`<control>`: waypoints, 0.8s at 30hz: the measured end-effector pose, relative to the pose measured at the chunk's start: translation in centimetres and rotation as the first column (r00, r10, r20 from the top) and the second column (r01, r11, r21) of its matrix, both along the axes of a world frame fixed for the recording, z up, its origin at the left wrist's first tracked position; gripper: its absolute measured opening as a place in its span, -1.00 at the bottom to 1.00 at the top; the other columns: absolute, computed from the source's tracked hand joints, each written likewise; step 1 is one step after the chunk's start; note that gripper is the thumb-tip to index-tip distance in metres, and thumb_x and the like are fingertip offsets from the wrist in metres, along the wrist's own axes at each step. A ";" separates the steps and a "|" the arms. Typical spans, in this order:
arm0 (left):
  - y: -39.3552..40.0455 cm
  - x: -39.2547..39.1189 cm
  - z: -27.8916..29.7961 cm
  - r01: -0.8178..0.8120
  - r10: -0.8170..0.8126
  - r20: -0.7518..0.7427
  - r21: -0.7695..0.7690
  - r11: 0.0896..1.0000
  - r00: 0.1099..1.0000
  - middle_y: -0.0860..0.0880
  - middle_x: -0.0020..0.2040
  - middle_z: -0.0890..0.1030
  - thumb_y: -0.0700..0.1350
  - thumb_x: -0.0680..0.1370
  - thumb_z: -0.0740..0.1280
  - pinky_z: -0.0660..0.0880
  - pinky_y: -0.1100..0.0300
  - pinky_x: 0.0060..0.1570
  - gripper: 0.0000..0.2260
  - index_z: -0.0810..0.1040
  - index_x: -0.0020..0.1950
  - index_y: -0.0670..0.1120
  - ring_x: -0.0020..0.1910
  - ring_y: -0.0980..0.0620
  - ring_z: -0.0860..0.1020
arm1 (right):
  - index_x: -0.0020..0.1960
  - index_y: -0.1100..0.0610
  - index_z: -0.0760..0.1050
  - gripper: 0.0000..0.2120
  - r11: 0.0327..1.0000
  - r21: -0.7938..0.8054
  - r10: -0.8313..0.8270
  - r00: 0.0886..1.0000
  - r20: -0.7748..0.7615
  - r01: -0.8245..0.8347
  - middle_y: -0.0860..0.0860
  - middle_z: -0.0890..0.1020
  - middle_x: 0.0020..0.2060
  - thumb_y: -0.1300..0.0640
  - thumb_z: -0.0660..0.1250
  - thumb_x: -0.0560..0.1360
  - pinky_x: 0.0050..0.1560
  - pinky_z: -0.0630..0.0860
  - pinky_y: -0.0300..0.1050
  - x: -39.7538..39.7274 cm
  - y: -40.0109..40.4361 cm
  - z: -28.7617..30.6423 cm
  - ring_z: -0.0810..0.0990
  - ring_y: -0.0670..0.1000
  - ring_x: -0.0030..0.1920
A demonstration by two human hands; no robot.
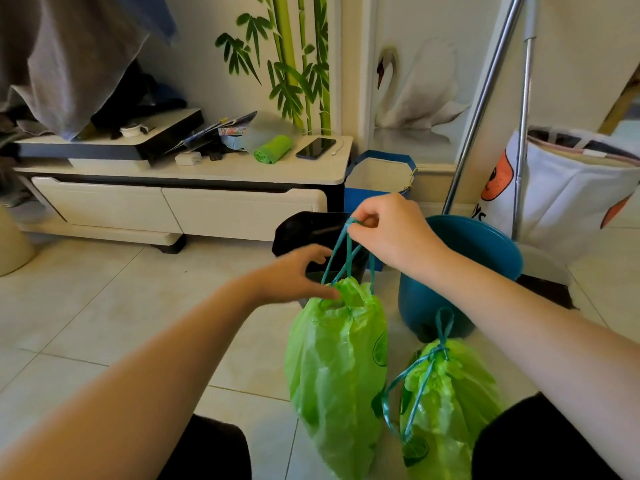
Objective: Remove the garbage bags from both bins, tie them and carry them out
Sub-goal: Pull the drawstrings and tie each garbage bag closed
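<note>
Under right hand (388,233), crinkled green bag (334,368), teal drawstrings (341,252) taut

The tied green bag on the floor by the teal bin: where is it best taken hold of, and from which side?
Best guess: the teal drawstring loop standing up above the knot of the tied green bag. Come from above and hook the fingers through it; the neck is cinched there, while the body below is slack, bulging film.

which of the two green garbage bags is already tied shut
The right-hand green bag, lying on the floor by the teal bin, is knotted. The other bag hangs by drawstrings from the right hand, mouth open.
</note>
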State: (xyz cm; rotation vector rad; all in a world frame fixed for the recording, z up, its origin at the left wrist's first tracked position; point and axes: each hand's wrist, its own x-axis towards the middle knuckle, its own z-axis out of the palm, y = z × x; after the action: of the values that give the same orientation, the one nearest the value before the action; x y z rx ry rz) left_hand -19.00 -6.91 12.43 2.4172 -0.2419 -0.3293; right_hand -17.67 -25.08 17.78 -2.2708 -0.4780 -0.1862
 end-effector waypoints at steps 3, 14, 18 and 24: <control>-2.0 -0.3 -2.8 0.006 -0.003 0.028 -0.094 0.996 1.000 0.08 0.35 0.45 0.10 0.30 0.57 0.35 0.09 0.38 -0.22 0.32 0.44 0.02 0.32 0.12 0.43 | -0.09 0.15 0.62 -0.89 0.996 0.086 -0.009 1.000 -0.021 0.011 0.02 0.66 -0.29 0.16 0.33 0.50 -0.25 0.54 -0.28 0.1 0.2 0.2 0.63 -0.09 -0.27; -8.5 -0.3 -9.7 -0.416 0.546 0.085 -0.552 0.722 0.833 -0.20 -0.24 0.62 -0.04 0.43 0.40 0.51 -0.12 -0.29 -0.87 0.54 -0.14 -0.08 -0.35 -0.03 0.50 | -0.15 0.19 0.57 -0.82 0.950 0.311 0.063 0.970 -0.236 0.014 -0.05 0.51 -0.45 0.10 0.30 0.53 -0.28 0.44 -0.12 0.0 0.9 -0.8 0.44 -0.13 -0.45; -7.5 0.4 -10.2 -0.399 0.531 0.211 -0.454 0.796 0.820 0.04 -0.37 0.46 -0.01 0.46 0.38 0.32 0.24 -0.40 -0.82 0.42 -0.25 0.02 -0.41 0.10 0.38 | -0.19 0.20 0.59 -0.82 0.933 0.354 -0.005 0.988 -0.152 0.059 -0.07 0.51 -0.51 0.12 0.33 0.51 -0.34 0.34 -0.25 0.5 0.1 -0.5 0.43 -0.21 -0.55; -6.5 0.0 -11.6 -0.337 0.412 0.300 -0.274 0.901 0.860 -0.02 -0.22 0.58 -0.05 0.56 0.26 0.49 0.02 -0.20 -0.89 0.45 -0.10 -0.07 -0.22 0.01 0.54 | -0.16 0.23 0.59 -0.82 0.869 0.460 -0.064 0.962 -0.265 0.185 -0.02 0.48 -0.46 0.17 0.28 0.53 -0.41 0.33 -0.24 1.4 -0.4 0.0 0.38 -0.13 -0.50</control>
State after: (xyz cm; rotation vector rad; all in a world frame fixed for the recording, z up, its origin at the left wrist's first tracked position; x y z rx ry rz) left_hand -19.00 -13.37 0.83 2.2297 0.0463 0.2997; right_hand -16.23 -25.43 17.77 -1.7983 -0.1299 -0.0782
